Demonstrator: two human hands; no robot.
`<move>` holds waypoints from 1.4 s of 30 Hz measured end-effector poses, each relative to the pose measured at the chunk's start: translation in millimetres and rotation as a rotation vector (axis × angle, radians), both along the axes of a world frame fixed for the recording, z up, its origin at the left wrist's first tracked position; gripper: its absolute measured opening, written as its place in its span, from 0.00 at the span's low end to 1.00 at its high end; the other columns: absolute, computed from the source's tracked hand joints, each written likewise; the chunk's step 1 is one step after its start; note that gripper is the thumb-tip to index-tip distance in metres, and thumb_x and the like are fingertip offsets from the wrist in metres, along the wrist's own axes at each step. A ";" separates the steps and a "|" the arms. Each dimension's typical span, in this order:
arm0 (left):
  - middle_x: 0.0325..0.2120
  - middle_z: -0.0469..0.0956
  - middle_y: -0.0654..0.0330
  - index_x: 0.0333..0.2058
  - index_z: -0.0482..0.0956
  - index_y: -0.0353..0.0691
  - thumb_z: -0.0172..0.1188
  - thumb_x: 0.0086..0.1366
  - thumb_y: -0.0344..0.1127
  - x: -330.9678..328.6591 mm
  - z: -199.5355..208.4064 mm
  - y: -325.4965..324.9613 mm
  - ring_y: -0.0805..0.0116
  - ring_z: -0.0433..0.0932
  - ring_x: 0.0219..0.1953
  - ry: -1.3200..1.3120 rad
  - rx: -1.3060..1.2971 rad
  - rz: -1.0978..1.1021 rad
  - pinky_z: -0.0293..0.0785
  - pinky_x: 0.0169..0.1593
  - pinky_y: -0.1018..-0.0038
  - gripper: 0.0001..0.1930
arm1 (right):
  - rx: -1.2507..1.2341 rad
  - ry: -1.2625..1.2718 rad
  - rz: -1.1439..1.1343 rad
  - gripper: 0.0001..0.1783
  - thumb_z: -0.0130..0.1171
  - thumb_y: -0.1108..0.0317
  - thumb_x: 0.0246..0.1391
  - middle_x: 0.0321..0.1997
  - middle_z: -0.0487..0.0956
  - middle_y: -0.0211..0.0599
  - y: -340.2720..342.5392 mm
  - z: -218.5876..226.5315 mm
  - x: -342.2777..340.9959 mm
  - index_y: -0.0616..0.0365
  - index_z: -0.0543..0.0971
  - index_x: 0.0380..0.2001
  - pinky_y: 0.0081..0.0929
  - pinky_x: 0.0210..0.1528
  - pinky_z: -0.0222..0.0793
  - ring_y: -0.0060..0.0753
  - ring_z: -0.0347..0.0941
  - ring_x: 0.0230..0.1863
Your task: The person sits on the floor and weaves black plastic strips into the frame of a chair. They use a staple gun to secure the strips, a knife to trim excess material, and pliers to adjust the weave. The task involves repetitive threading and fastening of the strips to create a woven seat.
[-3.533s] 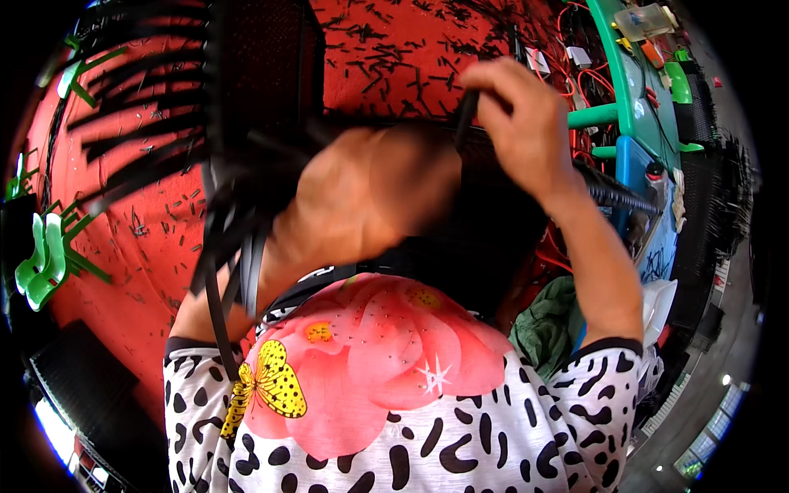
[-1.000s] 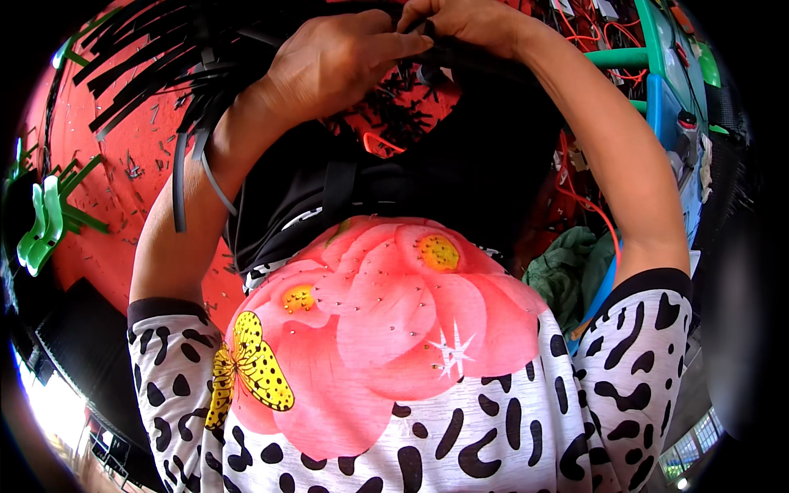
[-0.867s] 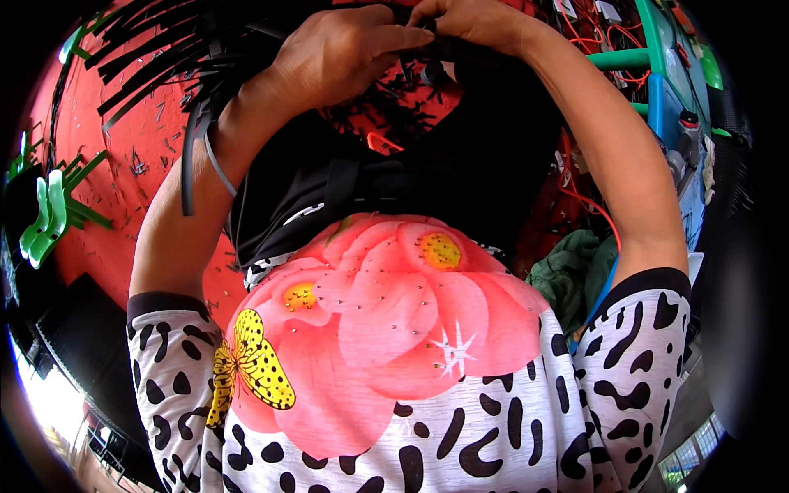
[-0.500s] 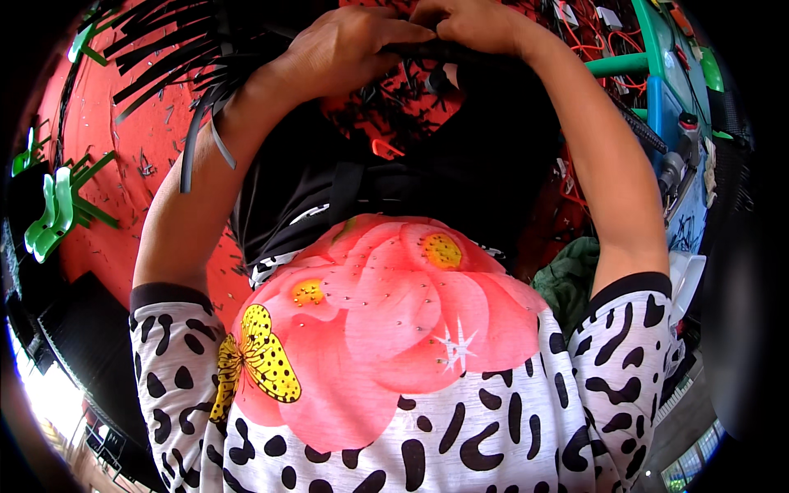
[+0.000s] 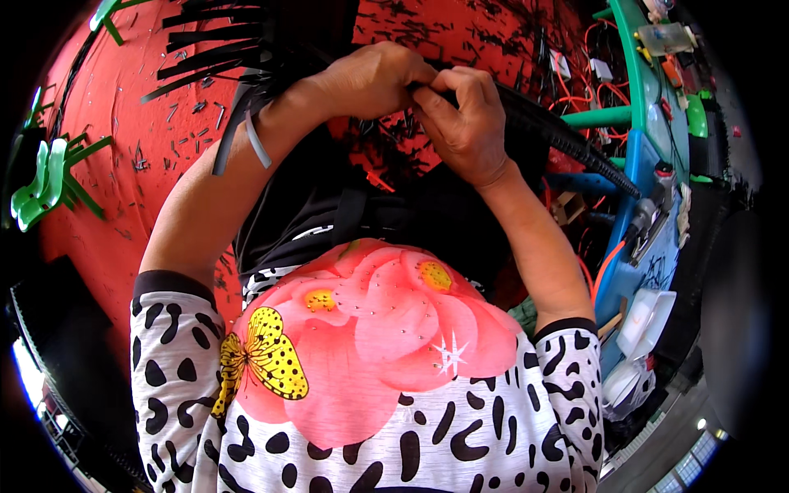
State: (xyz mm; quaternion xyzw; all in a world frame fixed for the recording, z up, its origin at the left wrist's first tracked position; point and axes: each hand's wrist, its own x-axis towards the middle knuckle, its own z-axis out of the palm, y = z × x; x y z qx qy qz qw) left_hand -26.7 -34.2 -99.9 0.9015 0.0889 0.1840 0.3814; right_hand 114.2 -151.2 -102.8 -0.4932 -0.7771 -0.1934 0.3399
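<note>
Weave: the black weave (image 5: 567, 141) is right under both hands, over the red floor (image 5: 123, 214); its long edge slants from the hands out right and nearer, its end at the counter (image 5: 638, 156)
Strips: loose black strips (image 5: 215, 56) fan out pointing left, a couple droop over the left wrist toward the near side
Left hand: the left hand (image 5: 371, 80) has its fingers curled in, tips hidden, so can't tell what it's gripping
Right hand: the right hand (image 5: 462, 119) is pinching a dark bit of the weave, right up against the left
Vs half a sec ago: both hands sit nearer now, right wrist dropped lower than the left, and way more of that right edge shows
</note>
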 end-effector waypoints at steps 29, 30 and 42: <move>0.35 0.78 0.50 0.43 0.78 0.38 0.60 0.48 0.25 -1.0 0.6 -0.5 0.54 0.77 0.38 -0.002 0.132 -0.023 0.73 0.43 0.66 0.20 | -0.049 0.255 0.195 0.10 0.61 0.82 0.38 0.30 0.74 0.40 -24.7 8.3 -15.4 0.61 0.72 0.27 0.34 0.35 0.68 0.42 0.73 0.32; 0.35 0.78 0.50 0.44 0.78 0.38 0.59 0.48 0.25 -1.5 1.2 -0.8 0.54 0.77 0.38 0.019 0.118 -0.022 0.73 0.43 0.65 0.20 | -0.055 0.284 0.188 0.11 0.61 0.83 0.38 0.30 0.74 0.40 -29.0 7.3 -15.8 0.62 0.72 0.26 0.34 0.34 0.69 0.42 0.73 0.32; 0.36 0.78 0.52 0.47 0.76 0.41 0.59 0.50 0.27 0.9 17.1 -10.0 0.51 0.76 0.41 0.222 0.081 0.052 0.72 0.44 0.63 0.22 | -0.244 0.721 0.113 0.07 0.60 0.83 0.45 0.27 0.74 0.37 -13.7 26.5 -14.8 0.62 0.73 0.26 0.23 0.28 0.69 0.31 0.71 0.25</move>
